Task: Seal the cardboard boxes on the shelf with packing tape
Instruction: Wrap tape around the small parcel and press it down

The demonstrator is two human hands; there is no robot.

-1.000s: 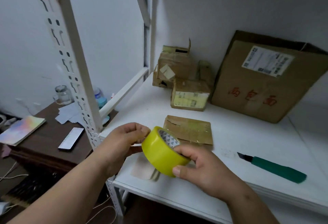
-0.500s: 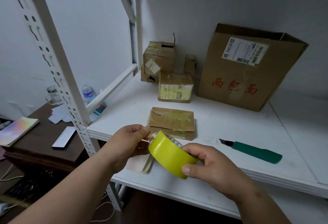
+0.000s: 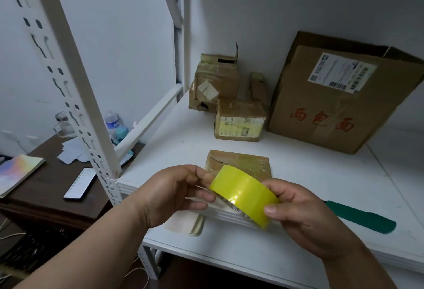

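Tape roll [image 3: 244, 193]: yellow, being held in the air above the front edge of the white shelf [image 3: 298, 174], between both hands, tilted with its outer face toward the camera.

Right hand [image 3: 305, 217]: its grip is grasping the roll, thumb lying on the near rim and fingers curling round the far side.

Left hand [image 3: 169, 194]: its grip is pinching at the roll's left edge, thumb and forefinger meeting there; whether a loose tape end is sitting between them cannot be told.

Flat box [image 3: 238, 162]: lying on the shelf just behind the roll, partly hidden by it, with glossy tape showing on its top.

Small labelled box [image 3: 239, 123]: sitting farther back, its yellowish label facing forward.

Worn box [image 3: 215, 82]: standing behind and to the left of the labelled one, touching it, with a flap sticking up.

Large box [image 3: 332, 105]: leaning at the back right, red characters on its front and a shipping label near its top.

Green-handled knife [image 3: 360, 218]: lying on the shelf to the right, its blade end hidden behind the right hand.

Dark table [image 3: 46, 197]: standing left of the shelf post, carrying a phone [image 3: 80, 183], a colourful book [image 3: 18, 171], a glass jar [image 3: 63, 123] and a water bottle [image 3: 112, 121].
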